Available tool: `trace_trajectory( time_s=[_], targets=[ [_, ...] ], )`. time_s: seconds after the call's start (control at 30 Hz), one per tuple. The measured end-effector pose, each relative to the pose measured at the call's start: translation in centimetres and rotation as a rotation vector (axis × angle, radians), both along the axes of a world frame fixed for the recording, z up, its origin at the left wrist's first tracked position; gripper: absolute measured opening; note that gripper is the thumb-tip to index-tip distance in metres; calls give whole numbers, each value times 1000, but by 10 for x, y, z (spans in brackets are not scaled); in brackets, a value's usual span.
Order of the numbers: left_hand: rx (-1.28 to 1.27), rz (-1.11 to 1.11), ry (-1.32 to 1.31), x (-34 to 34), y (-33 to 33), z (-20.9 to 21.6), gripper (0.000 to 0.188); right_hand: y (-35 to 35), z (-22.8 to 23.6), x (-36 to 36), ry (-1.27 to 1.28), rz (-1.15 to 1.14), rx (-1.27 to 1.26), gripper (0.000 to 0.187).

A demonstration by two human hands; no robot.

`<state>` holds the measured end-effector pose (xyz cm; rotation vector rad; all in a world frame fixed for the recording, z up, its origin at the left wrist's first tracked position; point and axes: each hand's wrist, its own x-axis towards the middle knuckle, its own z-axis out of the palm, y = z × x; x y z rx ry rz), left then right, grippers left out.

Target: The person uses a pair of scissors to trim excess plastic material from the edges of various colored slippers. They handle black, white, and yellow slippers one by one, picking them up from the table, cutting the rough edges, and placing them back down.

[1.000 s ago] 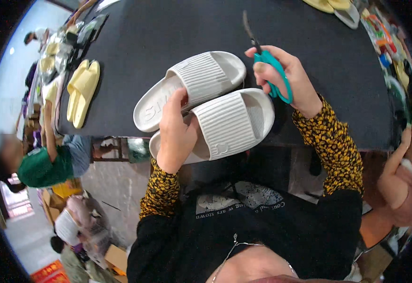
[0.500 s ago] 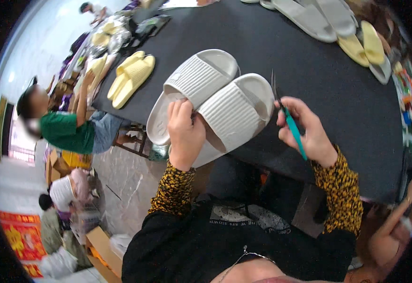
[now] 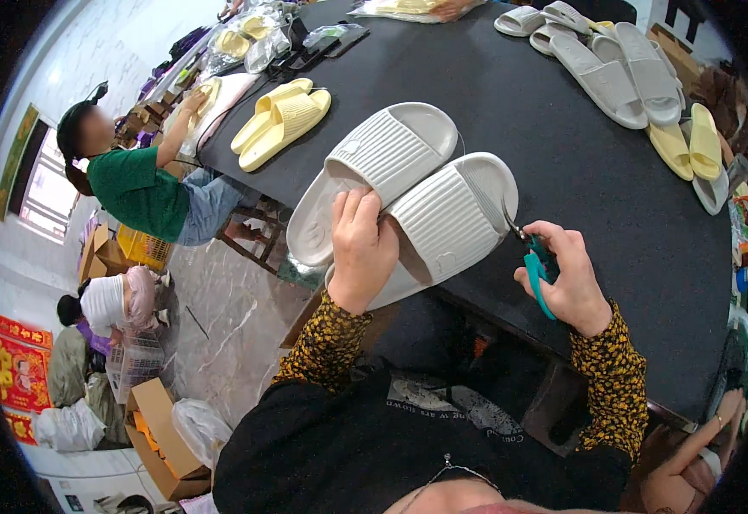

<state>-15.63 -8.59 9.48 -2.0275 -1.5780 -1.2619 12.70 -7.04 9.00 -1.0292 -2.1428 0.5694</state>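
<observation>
A pair of light grey ribbed slide slippers is over the near part of the dark table. My left hand has its fingers closed around the inner edges of the pair, between the left slipper and the right slipper. Teal-handled scissors are in my right hand, its fingers in and around the handles. Their dark, thin blades point up and left, at the right edge of the right slipper's strap. Whether the tips touch it, I cannot tell. A thin thread loop shows between the slippers' toes.
Yellow slippers lie on the table at left. Several grey slippers and yellow slippers line the far right edge. At left a person in green sits by the table. Bare arms show at lower right.
The scissors have turned, and their blades have come over to the right slipper's strap edge. My left hand keeps its grip on the pair. The whole view has shifted.
</observation>
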Motion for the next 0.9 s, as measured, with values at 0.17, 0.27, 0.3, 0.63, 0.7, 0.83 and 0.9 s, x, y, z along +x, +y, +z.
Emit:
trace_trajectory(
  time_s=[0.17, 0.27, 0.3, 0.63, 0.7, 0.83, 0.9],
  targets=[
    [-8, -17, -9, 4, -1, -2, 26, 0, 4, 1, -54, 18, -35, 47],
    [-10, -43, -25, 7, 1, -4, 27, 0, 0, 2, -39, 3, -32, 47],
    [-6, -55, -35, 8, 2, -5, 28, 1, 0, 2, -39, 12, -16, 47],
    [-38, -48, 26, 14, 5, -3, 23, 5, -5, 5, 8, 8, 58, 40],
    [-15, -63, 27, 13, 7, -5, 21, 6, -7, 5, 12, -1, 87, 39],
    [-18, -61, 19, 16, 4, -2, 22, 8, -10, 6, -2, 4, 85, 37],
    [-39, -61, 12, 18, 4, -2, 23, 6, -10, 7, 12, -9, 70, 37]
  ],
)
